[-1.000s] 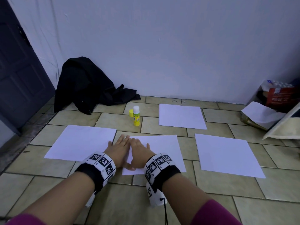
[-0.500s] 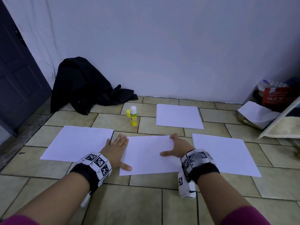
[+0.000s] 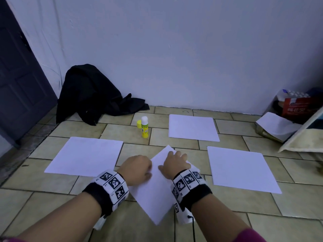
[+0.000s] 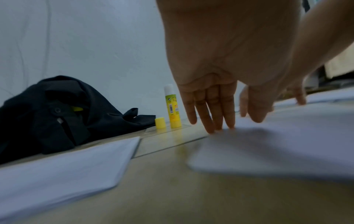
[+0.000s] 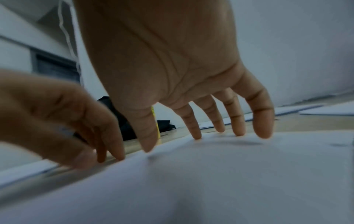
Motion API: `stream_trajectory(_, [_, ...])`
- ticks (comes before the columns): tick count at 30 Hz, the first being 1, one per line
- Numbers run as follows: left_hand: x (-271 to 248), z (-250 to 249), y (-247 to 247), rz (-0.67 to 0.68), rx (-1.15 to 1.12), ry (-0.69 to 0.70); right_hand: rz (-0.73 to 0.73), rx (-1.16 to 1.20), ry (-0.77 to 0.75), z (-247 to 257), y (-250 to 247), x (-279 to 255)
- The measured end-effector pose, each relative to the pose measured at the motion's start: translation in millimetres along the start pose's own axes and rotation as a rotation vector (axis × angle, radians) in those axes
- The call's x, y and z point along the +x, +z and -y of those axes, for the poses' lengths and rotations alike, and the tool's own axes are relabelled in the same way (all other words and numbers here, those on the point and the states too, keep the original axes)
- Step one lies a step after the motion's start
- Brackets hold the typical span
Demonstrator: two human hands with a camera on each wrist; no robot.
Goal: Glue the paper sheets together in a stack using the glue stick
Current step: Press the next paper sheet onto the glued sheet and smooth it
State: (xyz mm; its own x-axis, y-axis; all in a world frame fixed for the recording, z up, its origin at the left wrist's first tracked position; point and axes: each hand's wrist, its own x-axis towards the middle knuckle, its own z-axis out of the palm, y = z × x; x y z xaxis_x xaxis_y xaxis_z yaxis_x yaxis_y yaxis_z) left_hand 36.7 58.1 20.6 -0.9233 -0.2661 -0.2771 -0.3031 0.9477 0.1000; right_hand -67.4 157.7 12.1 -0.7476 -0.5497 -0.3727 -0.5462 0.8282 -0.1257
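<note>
A white middle sheet [image 3: 153, 193] lies turned diagonally on the tiled floor, one corner pointing at me. My left hand [image 3: 138, 167] touches its left edge with straight fingers [image 4: 214, 121]. My right hand [image 3: 176, 162] presses spread fingertips [image 5: 237, 128] onto its far part. Three more white sheets lie flat: a left sheet [image 3: 85, 157], a far sheet [image 3: 192, 127] and a right sheet [image 3: 241, 169]. The yellow glue stick [image 3: 144, 127] stands upright and uncapped beyond my hands, with its yellow cap [image 3: 139, 124] beside it. Neither hand holds anything.
A black garment [image 3: 92, 96] is heaped against the white wall at back left, beside a dark door [image 3: 19, 81]. At the right edge sit a red box [image 3: 297, 108], loose paper [image 3: 276, 125] and a leaning board [image 3: 304, 137].
The middle sheet has swung from square to diagonal under both hands. My right hand came back from the sheet's right side to close beside the left hand.
</note>
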Motion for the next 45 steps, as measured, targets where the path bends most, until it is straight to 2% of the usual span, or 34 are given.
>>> stream_trajectory(2, [-2.0,-3.0,-1.5,-0.031,-0.034,-0.015,0.036,-0.014,-0.046,9.8,5.2,-0.9])
stream_trajectory(5, [-2.1,3.9,2.1,-0.084,-0.093,-0.079,0.117,-0.063,-0.196,21.4,7.1,-2.2])
stream_trajectory(7, [0.4,13.6,9.7,-0.033,-0.136,-0.141,0.151,-0.077,-0.272,26.0,5.8,-2.8])
stream_trajectory(10, [1.6,21.3,15.9,0.126,-0.122,-0.164,0.208,-0.092,-0.363,29.1,5.4,-4.0])
stream_trajectory(15, [5.5,25.6,19.2,0.184,-0.074,-0.161,0.273,-0.096,-0.480,30.6,3.4,-6.2])
stream_trajectory(23, [10.5,22.8,13.5,0.193,0.000,-0.220,0.250,-0.102,-0.484,20.5,-3.9,2.4])
stream_trajectory(33, [10.7,22.2,11.8,0.221,0.000,-0.244,0.186,0.084,-0.195,-52.4,-22.0,23.5])
stream_trajectory(37, [8.9,21.4,9.1,0.214,0.012,-0.233,0.169,0.040,-0.205,-48.8,-23.0,20.9])
stream_trajectory(40, [7.1,19.6,5.7,0.164,0.024,-0.214,0.057,-0.162,-0.171,-37.9,-23.2,14.5])
stream_trajectory(42, [6.4,21.9,1.0,0.103,-0.048,-0.209,-0.014,-0.269,-0.192,-29.2,-21.1,8.2])
stream_trajectory(45, [5.0,25.4,-7.5,0.087,-0.083,-0.111,0.010,-0.199,-0.298,-17.9,-8.3,4.1])
